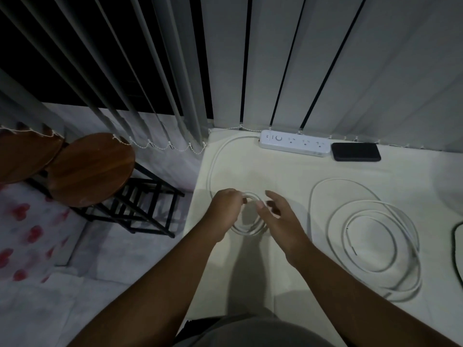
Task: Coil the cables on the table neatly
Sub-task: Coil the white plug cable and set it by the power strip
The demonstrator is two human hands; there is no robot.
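Left hand (226, 209) has its grip closed on the top of a small white coil (249, 214), fingers curled round the gathered loops, likely to stop them springing apart. Right hand (278, 216) sits just beside that grip, fingers spread and relaxed, holding nothing; thumb looks to touch the coil, hard to tell in this dim light. The power strip lead (213, 169) arcs away from the grip to the power strip (294, 146) at the table (275, 176) back. Both forearms reach forward, wrists slightly raised. A looser second cable (375, 236) lies well to the right, not yet tidied.

power strip (294, 146) behind small coil (250, 230), loose cable (370, 236) right
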